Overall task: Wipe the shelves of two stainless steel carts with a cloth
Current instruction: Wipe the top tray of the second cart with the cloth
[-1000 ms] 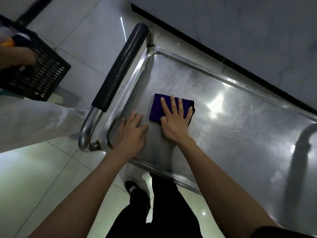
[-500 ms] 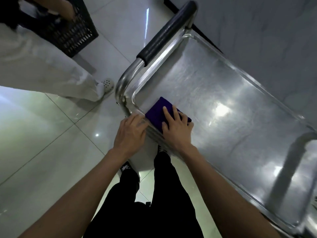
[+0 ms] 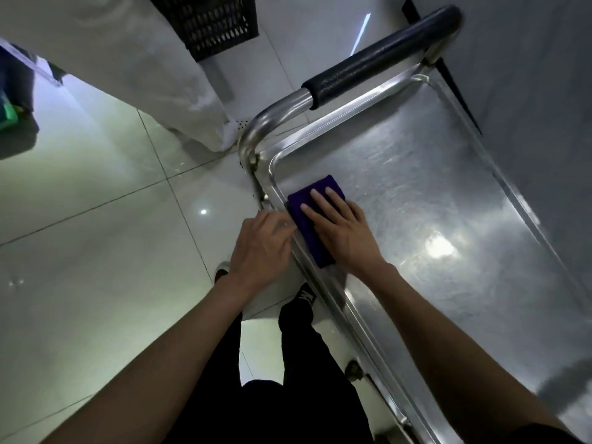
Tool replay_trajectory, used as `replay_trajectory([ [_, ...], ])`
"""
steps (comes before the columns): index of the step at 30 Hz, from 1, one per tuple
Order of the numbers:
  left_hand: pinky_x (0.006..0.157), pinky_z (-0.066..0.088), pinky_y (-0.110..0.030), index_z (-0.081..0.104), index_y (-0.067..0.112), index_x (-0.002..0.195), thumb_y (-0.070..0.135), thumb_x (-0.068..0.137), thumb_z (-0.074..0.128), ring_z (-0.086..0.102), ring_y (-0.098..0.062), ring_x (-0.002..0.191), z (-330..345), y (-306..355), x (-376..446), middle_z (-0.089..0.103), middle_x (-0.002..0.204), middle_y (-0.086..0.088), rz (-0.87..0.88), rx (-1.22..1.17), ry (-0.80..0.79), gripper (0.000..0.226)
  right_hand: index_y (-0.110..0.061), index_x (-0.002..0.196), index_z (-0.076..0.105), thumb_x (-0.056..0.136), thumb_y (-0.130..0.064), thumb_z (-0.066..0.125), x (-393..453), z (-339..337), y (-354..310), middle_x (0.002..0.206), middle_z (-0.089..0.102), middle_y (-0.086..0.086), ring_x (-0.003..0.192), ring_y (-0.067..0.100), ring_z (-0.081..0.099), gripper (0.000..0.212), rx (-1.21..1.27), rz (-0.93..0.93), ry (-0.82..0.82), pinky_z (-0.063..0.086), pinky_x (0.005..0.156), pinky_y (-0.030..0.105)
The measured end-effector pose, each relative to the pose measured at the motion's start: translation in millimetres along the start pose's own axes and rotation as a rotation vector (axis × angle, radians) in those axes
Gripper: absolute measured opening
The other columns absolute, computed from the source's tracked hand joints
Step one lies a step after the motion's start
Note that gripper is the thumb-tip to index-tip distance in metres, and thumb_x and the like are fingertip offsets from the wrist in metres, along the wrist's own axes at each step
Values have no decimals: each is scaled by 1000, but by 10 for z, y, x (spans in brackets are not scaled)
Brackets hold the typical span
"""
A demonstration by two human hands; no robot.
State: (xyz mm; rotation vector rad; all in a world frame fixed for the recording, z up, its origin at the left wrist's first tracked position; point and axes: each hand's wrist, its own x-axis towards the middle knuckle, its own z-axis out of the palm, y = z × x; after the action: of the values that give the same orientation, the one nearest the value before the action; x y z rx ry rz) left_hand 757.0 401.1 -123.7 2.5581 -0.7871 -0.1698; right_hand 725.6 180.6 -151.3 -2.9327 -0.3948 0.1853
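Cloth, dark purple and folded flat, is lying under the right hand, whose straight, spread fingers are pressing it onto the top shelf of the steel cart, tight against the raised rim just left of that hand. It looks soft, light and likely to bunch, so flat-palm pressure is probably suiting it best. Beside it, the left hand is resting on the rim with relaxed fingers, steadying the cart.

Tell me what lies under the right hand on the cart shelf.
A folded purple cloth lies flat beneath the right hand, on the steel shelf near its rim. The cloth's middle and the shelf under it are covered.
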Motion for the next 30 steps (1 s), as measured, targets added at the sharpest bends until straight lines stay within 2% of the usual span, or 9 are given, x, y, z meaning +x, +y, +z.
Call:
replay_trajectory([
  [8,92,43,-44,72,19,117,25,93,58,50,-27,124,218,672,507,58,130,-6,25,94,-96,28,-33,157,26,107,-37,30,107,-172,931,167,16,-4,155,19,8,50,15,66,-39,15,121,40],
  [11,101,38,-47,63,26,128,38,96,52,37,-28,136,364,914,702,45,144,-6,-16,140,-199,35,-34,157,26,108,-36,33,147,-279,1302,166,16,-5,155,19,8,49,30,124,-44,14,121,39],
  [14,109,30,-52,48,33,137,53,95,48,20,-32,145,515,1015,735,27,155,-4,-99,254,-341,46,-35,157,23,108,-42,27,209,-383,1677,167,13,-7,155,17,5,50,50,183,-55,10,123,40],
  [18,112,26,-56,45,35,142,58,91,55,14,-33,150,606,1020,722,24,159,-4,-123,300,-389,57,-32,159,11,101,-57,11,325,-531,2302,168,2,-3,155,19,-6,64,28,299,-83,4,125,41],
  [22,114,25,-59,46,35,144,57,90,60,13,-34,152,612,1062,770,24,161,-5,-148,306,-438,60,-27,160,4,105,-50,13,491,-660,2855,168,-6,2,153,23,-14,60,-22,426,-54,-1,125,45],
  [25,112,28,-63,55,28,141,50,88,68,19,-37,151,587,1106,773,33,160,-9,-157,264,-431,58,-26,161,5,106,-48,10,641,-702,2985,168,-5,3,153,23,-14,59,-47,450,-30,-1,125,45],
  [30,116,20,-60,43,32,148,54,94,56,6,-35,154,559,1071,775,18,165,-6,-139,280,-460,60,-32,158,-5,102,-52,1,761,-666,2786,167,-12,0,149,21,-25,60,-59,412,-68,-10,123,45],
])
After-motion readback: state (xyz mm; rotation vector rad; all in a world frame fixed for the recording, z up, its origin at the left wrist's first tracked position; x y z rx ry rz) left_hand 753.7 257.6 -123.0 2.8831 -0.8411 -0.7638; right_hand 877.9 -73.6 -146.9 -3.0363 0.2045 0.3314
